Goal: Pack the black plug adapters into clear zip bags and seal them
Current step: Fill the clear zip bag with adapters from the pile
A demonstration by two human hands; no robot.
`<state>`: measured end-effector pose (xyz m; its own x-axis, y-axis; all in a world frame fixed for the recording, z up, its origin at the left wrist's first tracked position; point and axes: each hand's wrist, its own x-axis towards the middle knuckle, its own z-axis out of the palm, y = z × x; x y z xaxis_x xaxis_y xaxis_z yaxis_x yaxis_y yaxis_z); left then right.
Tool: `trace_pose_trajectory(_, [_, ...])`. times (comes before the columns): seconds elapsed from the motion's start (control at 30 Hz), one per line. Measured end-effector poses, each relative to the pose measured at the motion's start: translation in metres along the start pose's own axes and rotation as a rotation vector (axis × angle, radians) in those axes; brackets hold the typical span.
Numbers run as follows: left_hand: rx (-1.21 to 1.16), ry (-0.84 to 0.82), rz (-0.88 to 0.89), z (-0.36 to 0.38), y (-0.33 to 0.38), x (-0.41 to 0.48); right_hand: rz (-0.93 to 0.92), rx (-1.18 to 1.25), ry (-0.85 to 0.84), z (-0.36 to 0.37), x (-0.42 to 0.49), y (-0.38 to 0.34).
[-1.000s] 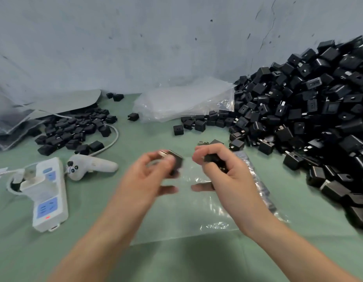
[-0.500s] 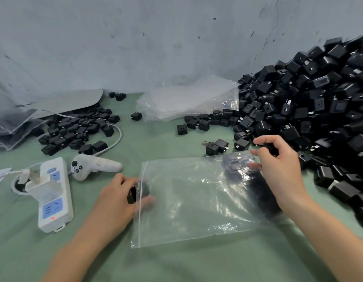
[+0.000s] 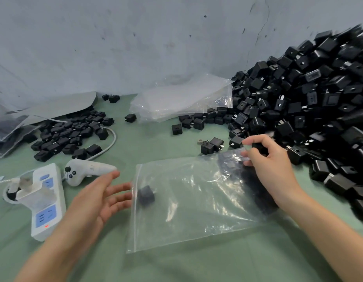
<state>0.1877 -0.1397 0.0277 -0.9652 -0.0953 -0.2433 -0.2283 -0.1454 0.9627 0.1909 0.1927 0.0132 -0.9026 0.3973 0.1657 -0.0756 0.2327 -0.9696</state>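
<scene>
**One adapter in bag, right hand pinching another**

Head cam: clear zip bag (image 3: 197, 212) is lying flat on the green table cover (image 3: 176, 265), zip edge facing left. One black adapter (image 3: 145, 195) is sitting inside, just in from that edge, blurred. More dark adapters are showing through the bag's right end by the right wrist; can't tell if they're in the bag or under it.

Left hand (image 3: 99, 202) is hovering palm-up just beside the zip edge, fingers spread & straight, holding nothing. Fingertips are near or touching the plastic, too blurred to say which.

Right hand (image 3: 274, 167) is sitting at the bag's far right corner, thumb & index finger pinching a second black adapter (image 3: 259, 147). Its lower fingers are resting on the plastic.

Big adapter pile (image 3: 309, 110) is filling the right side, up against the grey wall (image 3: 135, 47). Smaller adapter heap (image 3: 70, 135) is lying at left, w/ a spare-bag stack (image 3: 182, 100) at the back between them. Two loose adapters (image 3: 212, 145) are sitting just beyond the bag. White power strip (image 3: 44, 202) & white controller (image 3: 85, 171) are lying left of the left hand.
</scene>
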Motion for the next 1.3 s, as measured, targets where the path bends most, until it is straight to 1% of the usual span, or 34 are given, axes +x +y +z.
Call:
trace_pose_trajectory(0.07, [-0.052, -0.084, -0.114, 0.008, 0.005, 0.0, 0.006, -0.015, -0.004, 0.001, -0.001, -0.001])
trace_pose_trajectory(0.13, [-0.057, -0.156, -0.157, 0.014, 0.006, 0.002, 0.006, -0.016, -0.009, 0.002, -0.001, -0.002])
trace_pose_trajectory(0.23, [-0.05, -0.165, -0.165, 0.013, 0.01, 0.009, 0.003, -0.007, -0.02, 0.002, -0.002, -0.001])
trace_pose_trajectory(0.3, [-0.121, -0.156, -0.193, 0.004, 0.01, 0.015, -0.002, -0.006, -0.031, 0.002, -0.002, 0.0])
trace_pose_trajectory(0.33, [-0.163, -0.168, -0.235, -0.001, 0.009, 0.017, -0.006, -0.008, -0.037, 0.001, -0.002, 0.001])
trace_pose_trajectory(0.47, [-0.246, -0.296, -0.436, -0.008, 0.002, 0.019, -0.013, -0.011, -0.05, 0.002, -0.001, 0.003])
trace_pose_trajectory(0.53, [-0.31, -0.349, -0.476, -0.008, 0.0, 0.021, -0.014, -0.014, -0.052, 0.002, 0.0, 0.004])
trace_pose_trajectory(0.6, [-0.291, -0.364, -0.457, -0.011, 0.001, 0.024, -0.014, -0.016, -0.051, 0.002, 0.0, 0.005])
trace_pose_trajectory(0.67, [-0.113, -0.308, -0.372, -0.012, 0.001, 0.029, -0.007, -0.01, -0.053, 0.002, 0.001, 0.006])
trace_pose_trajectory(0.73, [0.189, -0.257, -0.193, -0.009, -0.003, 0.029, -0.003, -0.005, -0.051, 0.003, 0.002, 0.007])
trace_pose_trajectory(0.77, [0.409, -0.242, -0.03, -0.008, -0.006, 0.029, -0.002, -0.005, -0.05, 0.003, 0.002, 0.007])
trace_pose_trajectory(0.83, [0.918, -0.185, 0.449, -0.011, -0.013, 0.03, -0.001, -0.003, -0.045, 0.004, 0.003, 0.008])
trace_pose_trajectory(0.87, [1.097, -0.203, 0.66, -0.012, -0.016, 0.03, 0.001, -0.003, -0.043, 0.004, 0.003, 0.008])
trace_pose_trajectory(0.9, [1.236, -0.248, 0.771, -0.014, -0.018, 0.03, 0.005, -0.006, -0.044, 0.004, 0.003, 0.008])
trace_pose_trajectory(0.97, [1.369, -0.288, 0.868, -0.016, -0.023, 0.027, 0.009, -0.002, -0.047, 0.004, 0.003, 0.008])
trace_pose_trajectory(1.03, [1.392, -0.327, 0.917, -0.015, -0.025, 0.024, 0.006, 0.007, -0.051, 0.004, 0.003, 0.009])
trace_pose_trajectory(1.13, [1.333, -0.336, 0.867, -0.004, -0.025, 0.023, -0.008, 0.009, -0.061, 0.004, 0.004, 0.01])
trace_pose_trajectory(1.23, [1.328, -0.347, 0.84, 0.004, -0.024, 0.024, -0.005, 0.015, -0.068, 0.003, 0.004, 0.01])
trace_pose_trajectory(1.3, [1.387, -0.448, 0.805, 0.008, -0.018, 0.024, 0.0, 0.014, -0.073, 0.003, 0.004, 0.011])
